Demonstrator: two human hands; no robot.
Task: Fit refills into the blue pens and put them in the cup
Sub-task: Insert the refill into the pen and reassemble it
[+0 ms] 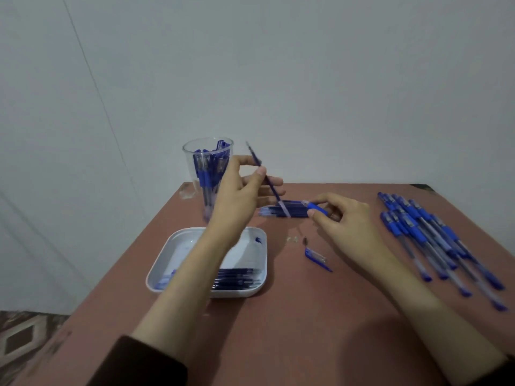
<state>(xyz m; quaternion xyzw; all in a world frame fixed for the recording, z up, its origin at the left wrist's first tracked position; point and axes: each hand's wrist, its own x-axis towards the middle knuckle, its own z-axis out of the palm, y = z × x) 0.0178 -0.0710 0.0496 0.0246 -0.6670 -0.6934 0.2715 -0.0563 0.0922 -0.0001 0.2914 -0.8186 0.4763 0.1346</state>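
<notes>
- Your left hand (239, 190) pinches a single refill (255, 157) between thumb and fingers. It is raised above the tabletop (278, 330) and slanted, with its lower end dipping toward the far middle.
- Your right hand (345, 221) holds a pen barrel (317, 208) by its blue grip, low over the tabletop and to the right of the cup (187, 160). Blur hides whether the dark bundle beside it is more refills.
- Line the two up before you push. The refill now crosses the barrel at a steep angle and would likely bind if forced.
- Move your pinch nearer the entering end so the thin tube does not bow.
- The barrel's open end cannot be made out here, so find it by feel.
- A loose cap (316, 256) and a small tip piece (305, 240) lie near your right wrist. They are probably for closing the pen once the refill seats.
- The cup stands far left and already holds several pens. The white tray (184, 246) in front of it holds refills, and a row of pens (434, 240) waits at the right.
</notes>
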